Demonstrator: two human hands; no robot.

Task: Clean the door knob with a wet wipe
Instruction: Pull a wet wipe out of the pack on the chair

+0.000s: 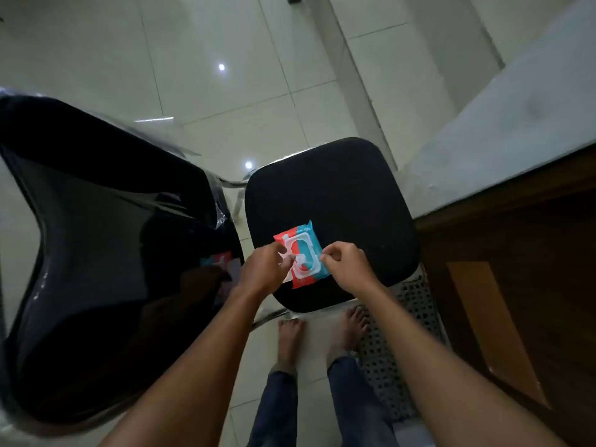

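A red and blue pack of wet wipes [304, 240] with a white plastic lid lies on the black seat of a chair [338, 195]. My left hand [263, 269] reaches over the pack's left side, its fingers at the white lid, pinching it. My right hand [346, 264] sits at the pack's right edge with its fingers curled and pinched against the wrapper. No door knob shows in this view.
A second black chair [96, 253] wrapped in shiny plastic stands to the left. A grey-topped wooden counter [516, 130] runs along the right. My bare feet [322, 337] stand on the pale tiled floor below the seat's perforated metal backrest.
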